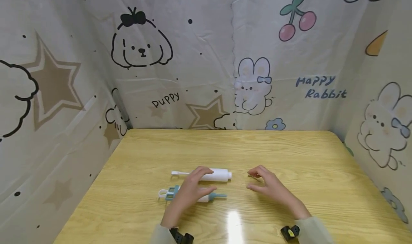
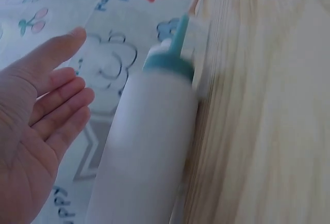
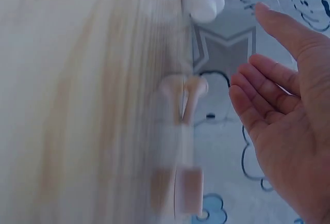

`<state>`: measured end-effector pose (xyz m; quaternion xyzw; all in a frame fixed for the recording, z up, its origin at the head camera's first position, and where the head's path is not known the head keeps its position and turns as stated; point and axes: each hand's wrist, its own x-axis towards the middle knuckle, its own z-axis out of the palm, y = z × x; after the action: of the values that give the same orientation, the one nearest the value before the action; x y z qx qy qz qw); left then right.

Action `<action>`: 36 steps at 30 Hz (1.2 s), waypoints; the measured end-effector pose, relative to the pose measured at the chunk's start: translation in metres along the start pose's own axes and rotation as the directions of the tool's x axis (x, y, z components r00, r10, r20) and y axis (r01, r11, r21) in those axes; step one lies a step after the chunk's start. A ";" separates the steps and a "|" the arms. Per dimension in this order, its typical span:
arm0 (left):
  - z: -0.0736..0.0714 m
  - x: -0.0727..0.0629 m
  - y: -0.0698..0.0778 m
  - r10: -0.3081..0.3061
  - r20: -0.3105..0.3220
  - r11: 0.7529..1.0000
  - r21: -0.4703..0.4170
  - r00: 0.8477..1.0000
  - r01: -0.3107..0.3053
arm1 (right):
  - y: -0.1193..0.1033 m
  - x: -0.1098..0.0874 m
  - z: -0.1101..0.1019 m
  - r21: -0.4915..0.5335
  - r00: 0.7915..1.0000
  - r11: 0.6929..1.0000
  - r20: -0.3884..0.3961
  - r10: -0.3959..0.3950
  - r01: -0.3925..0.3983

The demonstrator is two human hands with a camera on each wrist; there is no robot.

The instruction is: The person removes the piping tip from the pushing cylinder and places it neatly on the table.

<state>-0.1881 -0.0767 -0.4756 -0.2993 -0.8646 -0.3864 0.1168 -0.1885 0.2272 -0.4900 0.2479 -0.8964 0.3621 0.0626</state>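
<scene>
Bottle [image 1: 203,198], head view: lies on the table [image 1: 154,151], partly under the left hand [image 1: 190,192], whose thumb and fingers stand wide; a hurried pinch could roll it, as its body looks round.
Bottle axis, head view: side to side, loop [image 1: 163,190] to the left, teal nozzle [image 1: 219,195] to the right.
White tube [image 1: 219,175], head view: parallel, just behind, thin tip [image 1: 175,173] left; fingers landing between the 2 could knock it.
Right hand [image 1: 271,187], head view: thumb and fingers parted beside a small piece [image 1: 255,178], which might skid if nudged.
Teal nozzle, left wrist view: points toward the right hand; left fingers are apart from the bottle, holding nothing.
Small piece, right wrist view: 2 blurred pale ends, axis unclear; right fingers bend loosely, gripping nothing.
</scene>
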 end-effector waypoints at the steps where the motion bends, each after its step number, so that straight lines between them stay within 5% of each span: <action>1: -0.005 -0.004 -0.002 -0.018 -0.004 1.000 0.007 1.000 0.018 | -0.003 0.002 0.003 0.010 1.000 1.000 0.010 -0.007 0.007; 16: -0.057 -0.051 -0.040 -0.241 0.045 0.969 0.064 0.970 0.237 | -0.038 0.024 0.038 0.074 0.980 0.984 0.105 -0.172 0.164; 23: -0.070 -0.059 -0.055 -0.268 0.126 0.963 0.071 0.955 0.260 | -0.053 0.033 0.052 0.055 0.959 0.969 0.141 -0.247 0.241; 36: -0.074 -0.063 -0.069 -0.271 0.226 0.962 0.024 0.936 0.273 | -0.069 0.040 0.065 -0.045 0.935 0.971 0.283 -0.214 0.236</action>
<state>-0.1819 -0.1944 -0.4938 -0.2195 -0.9037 -0.3655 -0.0386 -0.1846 0.1248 -0.4826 0.3942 -0.8756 0.2790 -0.0125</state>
